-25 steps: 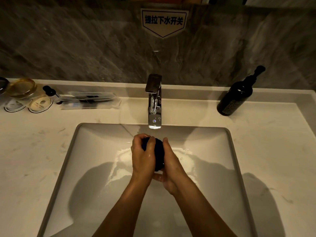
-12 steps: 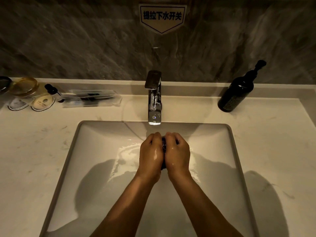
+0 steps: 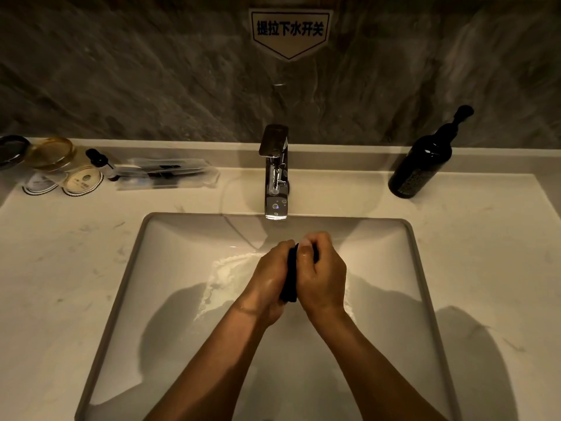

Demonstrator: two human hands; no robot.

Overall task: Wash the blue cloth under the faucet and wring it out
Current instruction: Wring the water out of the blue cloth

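The blue cloth is bunched into a dark strip squeezed between my two hands over the middle of the white sink. My left hand grips it from the left and my right hand from the right, knuckles up and both wet. Most of the cloth is hidden inside my fists. The chrome faucet stands just behind my hands; I see no stream of water from its spout. Water glistens on the basin floor left of my hands.
A dark pump bottle stands on the counter at the back right. At the back left lie plastic-wrapped toiletries, a small dark-capped bottle and round glasses on paper coasters. A dark marble wall with a sign rises behind.
My hands turned from overlapping around the balled cloth to side by side, then the right fist rotated, leaving the cloth as a narrow strip between them.
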